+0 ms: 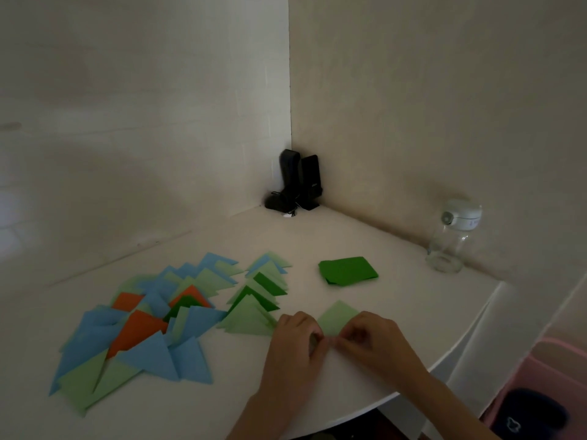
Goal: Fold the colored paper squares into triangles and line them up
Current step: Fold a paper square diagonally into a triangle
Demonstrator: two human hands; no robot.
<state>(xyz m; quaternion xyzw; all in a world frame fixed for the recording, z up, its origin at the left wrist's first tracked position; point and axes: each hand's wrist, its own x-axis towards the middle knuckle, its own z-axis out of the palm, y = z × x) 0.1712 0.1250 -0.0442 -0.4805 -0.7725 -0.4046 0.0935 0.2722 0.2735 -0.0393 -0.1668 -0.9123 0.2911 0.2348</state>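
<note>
Here the left hand (pixel 297 333) and right hand (pixel 365 333) seemingly pinch one light-green paper (pixel 337 317) (dim view).

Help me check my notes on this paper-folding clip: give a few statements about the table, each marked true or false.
1. Both hands, left hand and right hand, pinch the light green paper. True.
2. The dark green stack is already folded into triangles. False: it lies as flat squares.
3. A clear bottle stands by the right wall. True.
4. The orange triangles lie right of the hands. False: they lie to the left, among the blue triangles.
</note>
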